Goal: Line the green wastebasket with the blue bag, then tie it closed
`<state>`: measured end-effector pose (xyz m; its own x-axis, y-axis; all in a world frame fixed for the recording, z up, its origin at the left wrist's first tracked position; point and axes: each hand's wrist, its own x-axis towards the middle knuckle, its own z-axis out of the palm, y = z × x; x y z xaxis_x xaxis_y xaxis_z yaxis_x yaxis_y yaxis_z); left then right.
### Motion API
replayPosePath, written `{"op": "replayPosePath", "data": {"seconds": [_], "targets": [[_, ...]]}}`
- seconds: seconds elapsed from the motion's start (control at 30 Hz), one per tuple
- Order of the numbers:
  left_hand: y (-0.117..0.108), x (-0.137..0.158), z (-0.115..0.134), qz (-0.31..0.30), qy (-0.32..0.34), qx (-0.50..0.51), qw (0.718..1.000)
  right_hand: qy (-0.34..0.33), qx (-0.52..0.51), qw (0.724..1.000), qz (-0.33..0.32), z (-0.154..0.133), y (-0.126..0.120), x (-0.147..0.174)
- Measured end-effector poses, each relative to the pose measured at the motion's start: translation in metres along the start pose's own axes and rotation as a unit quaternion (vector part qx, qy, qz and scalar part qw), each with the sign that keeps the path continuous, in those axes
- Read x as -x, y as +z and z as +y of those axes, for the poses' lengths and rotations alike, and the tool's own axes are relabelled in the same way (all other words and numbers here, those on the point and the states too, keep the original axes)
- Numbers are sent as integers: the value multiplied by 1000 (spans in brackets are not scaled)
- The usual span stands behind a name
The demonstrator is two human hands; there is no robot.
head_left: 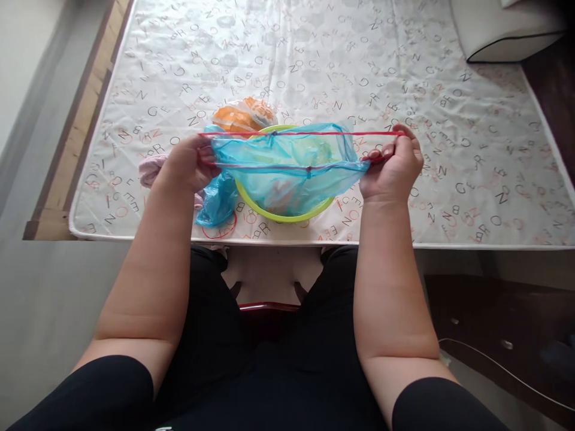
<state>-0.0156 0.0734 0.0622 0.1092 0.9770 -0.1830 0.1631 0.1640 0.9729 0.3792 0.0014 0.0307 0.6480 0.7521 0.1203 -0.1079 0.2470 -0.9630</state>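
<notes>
Between my hands stretches a translucent blue drawstring bag [287, 152], its red drawstring [376, 133] pulled taut at the mouth. My left hand [191, 160] is closed on the drawstring at the bag's left end. On the right, my right hand [395, 161] grips the drawstring, with strands running to its fingers. Below and behind the bag stands a yellow-green basin [287, 219], partly covered by it; what lies inside shows only faintly through the film. Crumpled blue plastic [218, 200] lies beside the basin, near my left hand.
An orange and white plastic bag [246, 115] lies behind the basin. A pink cloth [151, 169] is partly hidden by my left wrist. All rest on a white letter-printed mattress [314, 72], its near edge before my knees. A pale boxy object [503, 30] stands at the far right.
</notes>
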Motion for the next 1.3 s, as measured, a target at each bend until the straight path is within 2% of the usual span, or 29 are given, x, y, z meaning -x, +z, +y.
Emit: {"op": "replayPosePath", "data": {"seconds": [0.1,0.17,0.3,0.37,0.43,0.5,0.6,0.7,0.87,0.97,1.07,1.2,1.23,1.3], "targets": [[-6,6,10,-28,-35,107,993,16,-17,1000,18,0,2,2],[-12,3,7,-44,-22,150,987,21,-23,999,30,-6,7,6],[-27,-24,-15,-124,42,224,966,39,-7,997,69,-28,20,19],[-35,-38,-25,-149,26,278,949,44,-17,995,91,-37,25,25],[-42,-46,-32,-139,22,323,936,39,-31,995,84,-43,27,27],[-49,-48,-34,-123,74,348,927,30,-37,997,57,-45,26,27],[-55,-45,-34,-127,177,382,898,31,-22,999,14,-39,22,22],[-53,-43,-37,-102,208,402,886,46,-25,999,-3,-30,21,20],[-37,-45,-44,-55,264,304,914,18,-13,998,-55,-25,25,26],[-19,-39,-36,-3,299,235,925,-17,34,994,-98,-28,28,30],[6,-28,-21,43,380,154,911,-55,97,987,-118,-26,33,33],[45,-7,-9,41,487,98,867,-141,161,972,-94,-18,46,45],[54,-1,-8,37,491,95,865,-160,174,967,-92,-17,50,50],[72,12,-8,40,452,75,888,-194,205,953,-109,-16,58,63]]}}
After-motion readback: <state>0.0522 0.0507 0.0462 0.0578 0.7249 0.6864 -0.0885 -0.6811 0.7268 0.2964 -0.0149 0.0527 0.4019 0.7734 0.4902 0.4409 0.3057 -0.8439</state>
